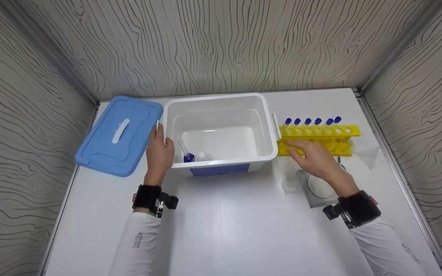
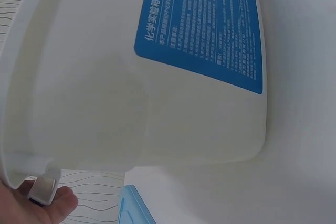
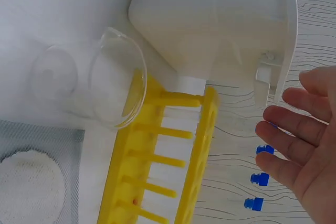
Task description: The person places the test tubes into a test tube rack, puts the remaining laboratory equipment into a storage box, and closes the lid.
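Observation:
A white plastic storage box (image 1: 221, 132) with a blue printed label (image 2: 202, 30) stands uncovered in the middle of the table. At its left side, my left hand (image 1: 160, 153) holds the white side latch (image 2: 44, 190), fingers curled round it. My right hand (image 1: 315, 159) hovers by the box's right-hand latch (image 3: 264, 80), its fingers spread and slightly bent, apart from the latch in the right wrist view. Beneath that hand is a yellow test tube rack (image 1: 345, 131) with several blue-stoppered tubes (image 1: 308, 121).
The blue lid (image 1: 102, 134) with a white handle lies at the left. Inside the box are a glass piece with a purple-blue base (image 1: 188, 157) and a small clear item (image 1: 204, 156). A clear beaker (image 3: 118, 77) and wire gauze (image 1: 320, 188) stand at the right.

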The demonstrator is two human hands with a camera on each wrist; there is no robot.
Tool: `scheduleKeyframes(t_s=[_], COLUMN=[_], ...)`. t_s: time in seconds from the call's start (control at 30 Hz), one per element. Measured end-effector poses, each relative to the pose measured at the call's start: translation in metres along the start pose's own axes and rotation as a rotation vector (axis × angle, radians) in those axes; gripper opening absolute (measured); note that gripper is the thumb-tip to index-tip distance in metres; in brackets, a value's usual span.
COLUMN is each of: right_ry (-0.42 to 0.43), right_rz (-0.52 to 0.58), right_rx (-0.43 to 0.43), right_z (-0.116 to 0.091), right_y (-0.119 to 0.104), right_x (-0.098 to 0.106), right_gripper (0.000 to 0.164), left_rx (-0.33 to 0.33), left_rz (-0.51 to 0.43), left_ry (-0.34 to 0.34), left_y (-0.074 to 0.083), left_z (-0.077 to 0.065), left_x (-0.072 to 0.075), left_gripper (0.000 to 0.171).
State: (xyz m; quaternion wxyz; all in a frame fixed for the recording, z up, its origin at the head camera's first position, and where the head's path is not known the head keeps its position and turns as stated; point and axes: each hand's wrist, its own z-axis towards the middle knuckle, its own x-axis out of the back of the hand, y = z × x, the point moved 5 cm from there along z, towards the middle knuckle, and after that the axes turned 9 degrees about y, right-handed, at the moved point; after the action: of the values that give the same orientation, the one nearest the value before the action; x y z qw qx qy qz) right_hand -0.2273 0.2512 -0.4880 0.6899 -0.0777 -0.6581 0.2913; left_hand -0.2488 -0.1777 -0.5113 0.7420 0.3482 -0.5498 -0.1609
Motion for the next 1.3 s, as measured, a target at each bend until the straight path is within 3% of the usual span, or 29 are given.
scheduleKeyframes(t_s=[0.3, 0.67, 1.07, 1.3], right_ry=[-0.162, -0.382, -0.359, -0.307], right_rz=[-0.069, -0.203, -0.286, -0.292], right_rx=[0.048, 0.064, 0.179, 0.188], right_z=[-0.019, -0.044, -0.055, -0.052], right_y=[0.015, 0.019, 0.018, 0.015], right_x=[-0.016, -0.039, -0.052, -0.054], right_gripper=[0.048, 0.072, 0.070, 0.053], left_rx=[0.027, 0.028, 0.012, 0.012], left_rz=[0.014, 0.020, 0.017, 0.030], left_ry=[-0.026, -0.017, -0.018, -0.017], left_y=[-0.001, 0.000, 0.000, 0.001], left_z=[0.000, 0.000, -0.002, -0.001], left_x=[-0.002, -0.001, -0.001, 0.000], left_gripper=[0.060, 0.060, 0.060, 0.059])
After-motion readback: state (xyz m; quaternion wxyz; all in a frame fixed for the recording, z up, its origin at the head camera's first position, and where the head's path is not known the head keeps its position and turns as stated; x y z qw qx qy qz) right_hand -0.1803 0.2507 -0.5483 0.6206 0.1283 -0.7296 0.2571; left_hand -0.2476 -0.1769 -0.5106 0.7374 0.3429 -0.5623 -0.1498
